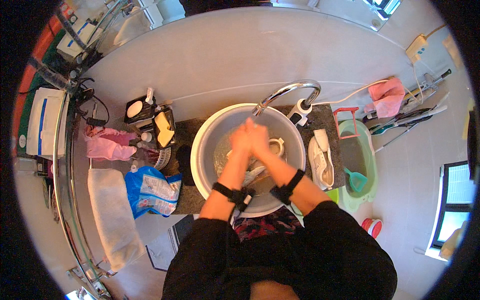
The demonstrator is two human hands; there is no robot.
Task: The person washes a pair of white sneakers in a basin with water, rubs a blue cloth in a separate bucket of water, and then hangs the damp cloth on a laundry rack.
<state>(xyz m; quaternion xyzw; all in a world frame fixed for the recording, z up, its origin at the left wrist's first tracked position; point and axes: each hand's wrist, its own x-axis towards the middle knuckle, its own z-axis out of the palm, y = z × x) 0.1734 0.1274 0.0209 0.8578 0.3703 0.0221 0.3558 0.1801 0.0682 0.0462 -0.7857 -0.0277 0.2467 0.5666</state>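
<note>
My left hand [240, 141] and my right hand [259, 138] are pressed together over a round basin [201, 157] with a pale rim. Both are blurred, and whether anything is between them cannot be told. The spout of a chrome faucet [288, 88] ends just beyond my fingertips. Water [222, 150] stands in the basin. A whitish item with a rounded edge [278, 144] lies in it, partly hidden by my hands and wrists. To the right of the basin a white shoe [321, 165] rests on the dark stone counter [333, 131].
A blue printed bag [153, 191], a yellow sponge [164, 129] and a soap bar [135, 109] are on the left. White towel [112, 217] hangs beside the bag. Behind the basin stands a white faucet base unit [301, 111]. A green tub [365, 161] with a teal scoop [356, 180] sits right.
</note>
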